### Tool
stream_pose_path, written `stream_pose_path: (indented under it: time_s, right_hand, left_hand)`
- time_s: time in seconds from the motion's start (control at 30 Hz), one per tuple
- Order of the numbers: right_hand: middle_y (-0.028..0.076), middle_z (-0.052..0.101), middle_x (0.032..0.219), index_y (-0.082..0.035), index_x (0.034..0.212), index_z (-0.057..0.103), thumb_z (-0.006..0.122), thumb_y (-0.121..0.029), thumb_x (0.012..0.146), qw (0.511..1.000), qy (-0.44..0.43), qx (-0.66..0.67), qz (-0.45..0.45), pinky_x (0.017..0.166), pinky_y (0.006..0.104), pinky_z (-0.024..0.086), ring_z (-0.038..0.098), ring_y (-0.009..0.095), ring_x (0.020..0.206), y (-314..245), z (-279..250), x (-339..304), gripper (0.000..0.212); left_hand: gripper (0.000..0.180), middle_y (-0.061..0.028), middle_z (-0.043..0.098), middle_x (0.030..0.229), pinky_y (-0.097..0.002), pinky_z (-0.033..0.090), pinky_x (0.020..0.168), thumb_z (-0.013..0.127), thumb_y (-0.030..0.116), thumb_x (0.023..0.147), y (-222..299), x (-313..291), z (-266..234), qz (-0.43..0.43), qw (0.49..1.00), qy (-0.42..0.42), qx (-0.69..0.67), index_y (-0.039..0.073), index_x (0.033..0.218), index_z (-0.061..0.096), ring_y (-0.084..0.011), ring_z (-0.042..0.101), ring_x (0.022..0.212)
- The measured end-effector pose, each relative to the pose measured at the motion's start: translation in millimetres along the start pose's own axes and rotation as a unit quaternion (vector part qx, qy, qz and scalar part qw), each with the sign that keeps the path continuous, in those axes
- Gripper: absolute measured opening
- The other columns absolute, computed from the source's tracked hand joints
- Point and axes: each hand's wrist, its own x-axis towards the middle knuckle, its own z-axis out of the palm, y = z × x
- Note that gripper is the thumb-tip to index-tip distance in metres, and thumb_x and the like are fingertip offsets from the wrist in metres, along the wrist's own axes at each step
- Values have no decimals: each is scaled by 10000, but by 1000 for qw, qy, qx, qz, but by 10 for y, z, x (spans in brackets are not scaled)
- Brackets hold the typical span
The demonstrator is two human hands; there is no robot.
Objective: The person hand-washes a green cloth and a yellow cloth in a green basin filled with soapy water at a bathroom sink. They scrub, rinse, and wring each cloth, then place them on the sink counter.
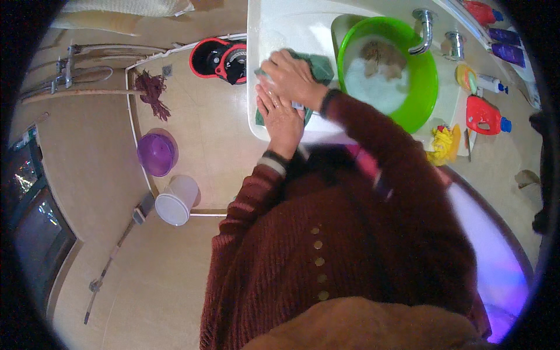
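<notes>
A wet dark green cloth lies bunched on the white sink top, partly covered by both my hands. My left hand rests on its near side, fingers stretched out and lying flat. Just beyond, my right hand is bent over the cloth with curled fingers, close against the left fingertips. Its palm side is hidden. Immediately right stands a bright green basin of sudsy water, and a brownish, soaked piece of fabric floats in it.
A chrome tap reaches over the basin. Along the right ledge are a red detergent bottle, a yellow cloth and a pump bottle. Down on the floor at left are a purple tub, a white bucket and a black-red mop bucket.
</notes>
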Motion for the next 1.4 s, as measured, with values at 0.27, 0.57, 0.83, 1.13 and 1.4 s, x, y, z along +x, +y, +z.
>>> stream_pose_path:
  time_s: [0.27, 0.57, 0.83, 1.13, 1.4]
  right_hand:
    - [134, 630, 993, -100, 1024, 671, 686, -393, 896, 996, -85, -22, 6, 613, 415, 567, 666, 303, 909, -50, -74, 105, 320]
    - [117, 581, 1277, -160, 1239, 631, 617, -374, 942, 978, 22, -206, 23, 958, 529, 427, 526, 303, 1205, 602, -114, 616, 367]
    - [81, 606, 1116, -193, 1056, 737, 719, -412, 843, 999, -47, -20, 12, 852, 493, 468, 548, 315, 1074, -316, -388, -467, 307]
    - [106, 601, 1255, -186, 1172, 709, 648, -312, 895, 997, 36, -42, 51, 832, 475, 527, 531, 342, 1156, 301, 59, 267, 311]
    - [68, 596, 1008, -167, 958, 677, 707, -247, 780, 997, -42, -23, -56, 829, 429, 511, 583, 286, 991, -8, 3, -182, 197]
  left_hand:
    - [773, -368, 287, 1558, -595, 92, 1220, 602, 373, 936, -12, -52, 17, -14, 999, -17, -30, -101, 1494, 356, -520, 114, 1517]
    - [801, -401, 224, 1577, -579, 118, 1223, 580, 386, 952, 62, 20, -35, -25, 999, 17, -16, -190, 1453, 338, -526, 132, 1510]
    - [746, -394, 314, 1526, -633, 84, 1208, 559, 374, 961, -11, 5, -75, 27, 997, 32, -68, -191, 1415, 382, -543, 142, 1501]
    - [752, -369, 344, 1524, -605, 92, 1220, 563, 380, 950, 59, 30, -47, -27, 999, 5, -20, -132, 1468, 374, -547, 123, 1502]
    - [680, -334, 389, 1514, -651, 69, 1201, 585, 360, 927, 1, -7, 23, -19, 992, -120, -21, -94, 1421, 472, -522, 181, 1496]
